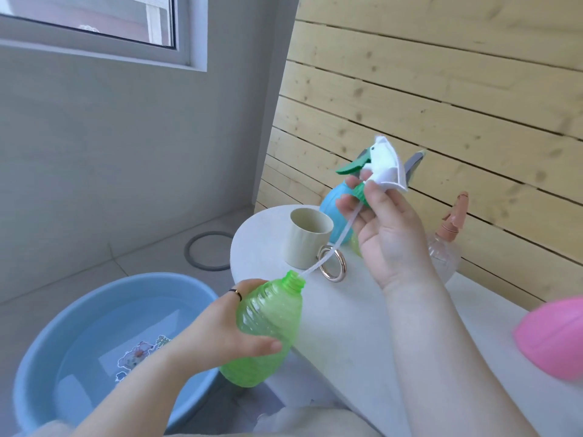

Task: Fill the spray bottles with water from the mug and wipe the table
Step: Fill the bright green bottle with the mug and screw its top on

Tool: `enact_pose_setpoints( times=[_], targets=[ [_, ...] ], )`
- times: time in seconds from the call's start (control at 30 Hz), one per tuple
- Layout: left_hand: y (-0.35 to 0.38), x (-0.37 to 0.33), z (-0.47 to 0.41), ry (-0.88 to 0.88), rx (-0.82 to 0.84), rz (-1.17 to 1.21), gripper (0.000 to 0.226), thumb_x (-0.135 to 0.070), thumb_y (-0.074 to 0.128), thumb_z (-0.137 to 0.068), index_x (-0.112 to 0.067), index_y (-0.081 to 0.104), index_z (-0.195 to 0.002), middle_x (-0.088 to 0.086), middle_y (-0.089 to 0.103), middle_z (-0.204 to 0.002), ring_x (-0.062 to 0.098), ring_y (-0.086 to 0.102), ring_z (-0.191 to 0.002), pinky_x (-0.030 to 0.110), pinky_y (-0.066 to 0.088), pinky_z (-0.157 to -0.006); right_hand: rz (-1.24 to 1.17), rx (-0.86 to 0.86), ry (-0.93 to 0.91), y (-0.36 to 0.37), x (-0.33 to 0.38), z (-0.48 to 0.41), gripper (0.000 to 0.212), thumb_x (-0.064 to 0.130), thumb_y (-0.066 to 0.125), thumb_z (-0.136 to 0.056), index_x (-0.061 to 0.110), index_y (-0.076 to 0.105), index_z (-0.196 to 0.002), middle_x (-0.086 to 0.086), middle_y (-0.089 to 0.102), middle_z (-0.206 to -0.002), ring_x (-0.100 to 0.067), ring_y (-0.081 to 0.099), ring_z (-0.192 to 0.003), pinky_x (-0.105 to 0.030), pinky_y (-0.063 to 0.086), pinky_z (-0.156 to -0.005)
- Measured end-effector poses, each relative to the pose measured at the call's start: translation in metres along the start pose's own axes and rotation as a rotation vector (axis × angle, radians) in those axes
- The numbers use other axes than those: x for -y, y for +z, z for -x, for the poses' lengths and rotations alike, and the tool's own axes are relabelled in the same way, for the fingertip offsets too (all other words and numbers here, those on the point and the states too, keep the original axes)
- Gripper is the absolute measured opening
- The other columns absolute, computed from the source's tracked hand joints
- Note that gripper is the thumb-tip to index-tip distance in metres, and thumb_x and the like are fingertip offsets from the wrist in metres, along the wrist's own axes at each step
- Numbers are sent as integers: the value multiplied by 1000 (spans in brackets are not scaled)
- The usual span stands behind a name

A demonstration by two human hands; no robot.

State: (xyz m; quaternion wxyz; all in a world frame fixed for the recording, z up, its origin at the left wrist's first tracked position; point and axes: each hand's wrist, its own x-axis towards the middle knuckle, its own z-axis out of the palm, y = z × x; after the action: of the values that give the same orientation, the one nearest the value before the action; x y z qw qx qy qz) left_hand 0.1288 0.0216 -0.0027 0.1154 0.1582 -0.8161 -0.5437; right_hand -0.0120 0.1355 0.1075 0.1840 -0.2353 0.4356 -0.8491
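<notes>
Obliquely held green bottle, neck pointing up-right, gripped by left hand; right hand pinches spray head, tube reaching neck.

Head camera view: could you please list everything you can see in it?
green spray bottle: one, green, uncapped, at edge of table
spray head: one, white with green trigger, tube tip at green spray bottle's mouth
mug: one, cream, on table
blue spray bottle: one, blue, behind mug
clear spray bottle: one, clear with peach head, on table
pink object: one, pink, right edge, blurred
basin: one, blue, holds water, on floor left
ring: one, grey, on floor
table: one, white, centre
left hand: one, grips green spray bottle
right hand: one, holds spray head
</notes>
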Motion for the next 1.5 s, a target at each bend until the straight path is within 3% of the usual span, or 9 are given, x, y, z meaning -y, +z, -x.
enact_pose_setpoints(
  times=[0.17, 0.3, 0.47, 0.63, 0.97, 1.17, 1.23, 1.4, 1.5],
  targets=[
    [-3, 1, -1, -37, -58, -1, 74, -57, 62, -27, -53, 35, -96, -26, 50, -98, -18, 46, -85, -1, 36, -60, 259, -181, -236, -5, 45, -5, 19, 8, 55, -89, 13, 54, -70, -2, 55, -77, -8, 51, -51, -21, 48, -67],
    [3, 5, 0, -53, -121, -22, 99, -43, 79, -45, -41, 28, -130, -17, 42, -120, 3, 42, -112, 16, 32, -84, 744, -218, -353, -16, 66, 2, 16, 15, 59, -86, 22, 54, -72, 7, 57, -65, -4, 49, -52, -15, 44, -61],
    [6, 8, 1, -68, -219, -28, 88, -24, 81, -62, -30, 31, -134, -3, 48, -127, 14, 43, -117, 24, 33, -86, 1457, -44, -111, -57, 23, 19, 9, 19, 64, -81, 19, 62, -90, 3, 53, -64, -18, 47, -63, -24, 33, -55],
    [9, 5, 3, -74, -244, -23, 81, -39, 73, -44, -39, 37, -116, -5, 52, -114, 15, 48, -105, 26, 35, -78, 1779, -89, 39, -106, -16, 24, 33, 23, 56, -87, 12, 57, -118, -8, 63, -112, -26, 56, -103, -27, 33, -70],
    [8, 10, 3, -145, -224, 53, 78, -38, 75, -47, -44, 31, -110, -5, 54, -104, 17, 51, -97, 18, 37, -63, 1939, -42, 109, -136, -50, 22, 32, 26, 45, -92, 10, 55, -117, -7, 57, -120, -25, 45, -112, -27, 33, -87],
    [5, 7, 2, -127, -215, 34, 71, -40, 70, -41, -45, 37, -103, -18, 55, -95, 1, 53, -88, 13, 38, -62, 2030, -13, 162, -131, -45, 25, 37, 34, 41, -89, 22, 46, -123, 4, 50, -128, -21, 39, -121, -34, 22, -101],
    [4, 4, 3, -110, -216, 37, 64, -39, 70, -41, -51, 35, -93, -19, 55, -93, -4, 51, -87, 13, 38, -61, 1976, 6, 177, -125, -40, 24, 44, 33, 44, -87, 26, 39, -129, 8, 43, -133, -17, 32, -127, -38, 14, -108],
    [1, 3, 1, -99, -220, 28, 62, -38, 71, -42, -52, 35, -90, -18, 56, -93, -4, 52, -87, 14, 38, -60, 1557, -38, -12, -93, -36, 14, 49, 30, 55, -87, 15, 41, -132, 0, 40, -136, -18, 34, -128, -30, 27, -104],
    [1, 3, 1, -87, -227, 31, 63, -34, 79, -50, -53, 35, -91, -18, 56, -95, -4, 51, -88, 13, 38, -60, 1309, -32, 85, -72, -47, 0, 51, 34, 55, -88, 15, 40, -132, -1, 40, -136, -18, 34, -128, -31, 30, -105]
  ],
)
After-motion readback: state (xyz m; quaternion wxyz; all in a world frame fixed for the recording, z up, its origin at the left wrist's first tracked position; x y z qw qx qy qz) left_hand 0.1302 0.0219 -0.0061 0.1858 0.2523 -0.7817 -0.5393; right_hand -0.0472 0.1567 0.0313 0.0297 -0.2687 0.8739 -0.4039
